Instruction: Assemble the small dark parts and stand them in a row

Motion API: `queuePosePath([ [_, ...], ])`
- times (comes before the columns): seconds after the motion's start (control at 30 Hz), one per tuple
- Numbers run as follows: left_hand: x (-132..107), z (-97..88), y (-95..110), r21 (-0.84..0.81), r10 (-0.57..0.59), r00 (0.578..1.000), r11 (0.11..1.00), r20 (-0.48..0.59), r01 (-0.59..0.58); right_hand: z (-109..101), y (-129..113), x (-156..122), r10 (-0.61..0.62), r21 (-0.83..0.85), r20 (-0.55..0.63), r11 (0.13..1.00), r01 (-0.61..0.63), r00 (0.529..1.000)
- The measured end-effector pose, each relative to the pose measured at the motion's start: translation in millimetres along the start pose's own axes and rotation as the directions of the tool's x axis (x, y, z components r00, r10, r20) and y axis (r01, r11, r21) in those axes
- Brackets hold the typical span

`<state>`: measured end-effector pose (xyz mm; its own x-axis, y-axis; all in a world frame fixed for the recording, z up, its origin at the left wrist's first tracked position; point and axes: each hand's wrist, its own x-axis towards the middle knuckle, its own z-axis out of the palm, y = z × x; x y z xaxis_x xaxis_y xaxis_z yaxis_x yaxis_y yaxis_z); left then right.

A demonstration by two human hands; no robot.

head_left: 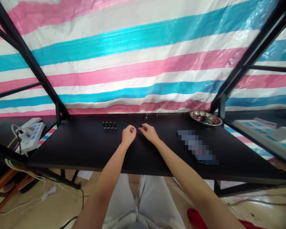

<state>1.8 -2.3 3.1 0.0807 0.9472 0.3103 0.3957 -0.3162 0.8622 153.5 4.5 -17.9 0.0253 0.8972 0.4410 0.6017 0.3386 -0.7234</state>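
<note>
Over the middle of the black table [81, 149], my two hands are close together but apart. My left hand [128, 135] is closed, thumb and fingers pinched; whatever may be between them is hidden. In the fingertips of my right hand [149, 132] is a small dark piece [140, 126], too small to name. Left of my hands, several short black cylinders [111, 125] with pale ends stand in a row. Beyond my right hand lies a tiny clear piece [146, 115]. Several more tiny pieces [162, 114] sit along the table's back edge.
A round metal dish [206, 118] stands at the back right. In front of it lies a flat, pixelated blue object [197, 148]. Black metal frame posts [35, 68] rise at both sides, with a striped plastic sheet [138, 70] behind. A white power strip [34, 136] is at left.
</note>
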Motion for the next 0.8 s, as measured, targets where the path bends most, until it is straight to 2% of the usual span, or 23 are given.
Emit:
queuePosePath([
  [0.07,-2,-0.4,0,0.119,0.085,0.996,0.989,0.032,-0.088,-2,7,7,0.065,-0.069,-0.073,0.995,-0.07,0.995],
  [0.2,-5,-1.8,4,0.21,0.129,0.986,0.967,0.104,-0.148,-7,22,24,0.134,-0.16,-0.12,0.975,-0.153,0.984],
  [0.5,-4,-1.4,5,0.215,0.132,0.979,0.963,0.156,-0.164,-10,37,69,0.228,-0.305,-0.056,0.923,-0.234,0.972],
  [0.8,-3,0.1,6,0.222,0.125,0.974,0.961,0.19,-0.167,-4,41,83,0.239,-0.441,0.004,0.872,-0.213,0.971],
])
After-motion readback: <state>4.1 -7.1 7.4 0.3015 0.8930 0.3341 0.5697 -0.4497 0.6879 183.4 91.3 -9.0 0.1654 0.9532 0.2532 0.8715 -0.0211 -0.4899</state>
